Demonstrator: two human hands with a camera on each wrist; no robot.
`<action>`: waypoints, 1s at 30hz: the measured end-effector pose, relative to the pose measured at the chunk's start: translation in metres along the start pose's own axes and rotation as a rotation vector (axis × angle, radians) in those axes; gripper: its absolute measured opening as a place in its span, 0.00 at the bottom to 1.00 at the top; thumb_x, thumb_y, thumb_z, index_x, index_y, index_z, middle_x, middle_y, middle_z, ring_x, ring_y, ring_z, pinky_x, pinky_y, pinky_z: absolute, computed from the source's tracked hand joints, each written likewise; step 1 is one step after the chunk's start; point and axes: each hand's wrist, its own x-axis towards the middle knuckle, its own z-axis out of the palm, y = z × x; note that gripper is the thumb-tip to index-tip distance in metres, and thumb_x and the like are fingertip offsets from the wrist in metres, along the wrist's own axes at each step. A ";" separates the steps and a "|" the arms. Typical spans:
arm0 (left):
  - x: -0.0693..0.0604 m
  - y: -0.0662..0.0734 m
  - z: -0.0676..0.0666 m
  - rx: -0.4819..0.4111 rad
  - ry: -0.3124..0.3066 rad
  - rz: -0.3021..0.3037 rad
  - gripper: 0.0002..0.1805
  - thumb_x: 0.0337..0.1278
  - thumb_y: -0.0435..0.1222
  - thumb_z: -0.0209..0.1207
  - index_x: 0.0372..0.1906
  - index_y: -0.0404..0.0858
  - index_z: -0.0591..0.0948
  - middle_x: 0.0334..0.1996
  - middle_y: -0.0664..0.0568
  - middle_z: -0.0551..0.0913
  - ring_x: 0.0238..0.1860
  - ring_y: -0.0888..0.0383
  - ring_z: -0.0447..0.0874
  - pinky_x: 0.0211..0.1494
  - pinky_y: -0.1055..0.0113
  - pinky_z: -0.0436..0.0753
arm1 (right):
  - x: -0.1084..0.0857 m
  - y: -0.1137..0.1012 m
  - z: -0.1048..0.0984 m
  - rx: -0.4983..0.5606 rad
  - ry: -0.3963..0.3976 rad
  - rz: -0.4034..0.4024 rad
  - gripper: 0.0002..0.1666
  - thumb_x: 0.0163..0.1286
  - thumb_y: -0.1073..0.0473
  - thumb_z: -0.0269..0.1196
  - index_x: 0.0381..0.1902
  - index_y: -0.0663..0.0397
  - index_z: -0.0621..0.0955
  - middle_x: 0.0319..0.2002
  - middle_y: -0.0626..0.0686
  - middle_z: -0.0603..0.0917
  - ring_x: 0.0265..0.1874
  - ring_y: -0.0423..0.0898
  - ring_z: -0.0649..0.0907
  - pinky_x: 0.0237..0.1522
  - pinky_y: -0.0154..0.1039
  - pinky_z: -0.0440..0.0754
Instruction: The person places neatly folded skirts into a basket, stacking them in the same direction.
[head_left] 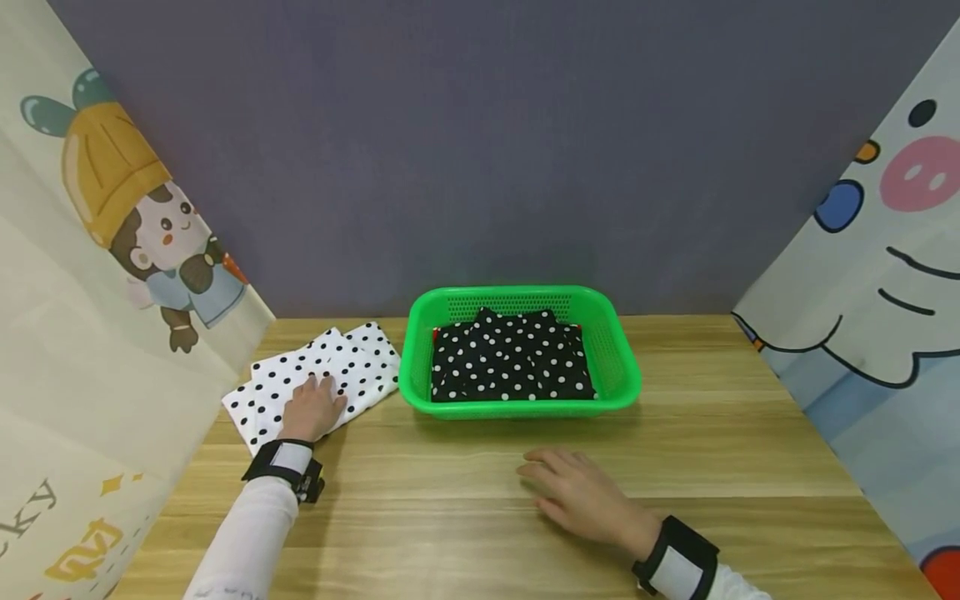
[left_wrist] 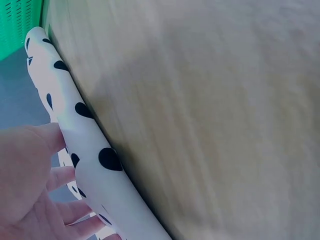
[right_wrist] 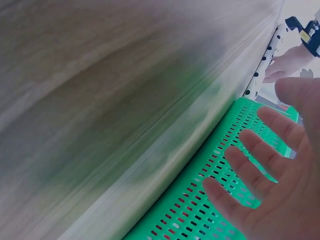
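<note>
Folded white cloths with black dots (head_left: 367,379) overlap on the table, left of a green plastic basket (head_left: 618,367). My left hand (head_left: 310,410) rests on top of them with its fingers spread. In the left wrist view those fingertips touch the folded edge of the white dotted cloth (left_wrist: 92,145). Black cloths with white dots (head_left: 513,358) lie folded and overlapping inside the basket. My right hand (head_left: 581,498) is in front of the basket, over the table, holding nothing. Its fingers look loosely extended in the right wrist view, with the perforated basket wall (right_wrist: 200,190) beyond.
The wooden table (head_left: 420,508) meets a dark grey panel (head_left: 495,150) behind the basket. Pale printed sheets with cartoon figures border the left side (head_left: 75,350) and the right side (head_left: 892,317). Bits of red show at the edges of the black cloths.
</note>
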 end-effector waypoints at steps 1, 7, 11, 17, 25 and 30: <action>-0.001 -0.001 0.000 0.002 0.002 0.005 0.31 0.63 0.43 0.47 0.63 0.26 0.61 0.62 0.23 0.56 0.59 0.26 0.57 0.55 0.36 0.66 | 0.000 0.000 0.000 -0.001 -0.001 0.000 0.26 0.57 0.48 0.63 0.55 0.45 0.76 0.56 0.52 0.75 0.53 0.50 0.76 0.48 0.49 0.78; -0.012 -0.003 0.005 0.009 0.012 0.030 0.30 0.62 0.43 0.48 0.63 0.26 0.63 0.63 0.23 0.55 0.60 0.27 0.57 0.56 0.37 0.66 | 0.000 -0.002 0.001 0.004 0.005 0.008 0.27 0.57 0.48 0.63 0.55 0.45 0.75 0.56 0.52 0.75 0.53 0.49 0.75 0.48 0.49 0.78; -0.023 -0.003 0.005 0.000 0.033 0.056 0.29 0.61 0.41 0.50 0.61 0.26 0.65 0.62 0.23 0.57 0.60 0.26 0.57 0.56 0.37 0.66 | 0.001 -0.003 0.001 0.010 0.017 0.008 0.27 0.57 0.49 0.63 0.56 0.45 0.75 0.57 0.52 0.75 0.53 0.49 0.75 0.48 0.49 0.78; -0.041 -0.003 0.006 -0.031 0.040 0.095 0.29 0.59 0.40 0.53 0.61 0.26 0.66 0.62 0.24 0.58 0.60 0.27 0.57 0.58 0.37 0.64 | 0.003 -0.003 0.000 0.011 0.011 0.017 0.27 0.58 0.48 0.63 0.56 0.45 0.75 0.57 0.52 0.75 0.53 0.49 0.76 0.49 0.49 0.77; -0.064 -0.005 0.007 -0.062 0.069 0.166 0.28 0.54 0.37 0.55 0.58 0.26 0.69 0.61 0.24 0.61 0.60 0.29 0.60 0.59 0.38 0.64 | 0.003 -0.002 0.001 0.009 0.013 0.017 0.28 0.58 0.47 0.62 0.56 0.45 0.75 0.57 0.52 0.74 0.53 0.49 0.75 0.50 0.49 0.77; -0.075 -0.004 0.007 -0.073 0.055 0.171 0.28 0.52 0.36 0.56 0.58 0.27 0.70 0.61 0.25 0.61 0.60 0.29 0.60 0.59 0.38 0.64 | 0.004 -0.003 0.000 0.015 0.026 0.009 0.27 0.58 0.47 0.63 0.56 0.45 0.75 0.56 0.52 0.75 0.53 0.48 0.76 0.48 0.49 0.78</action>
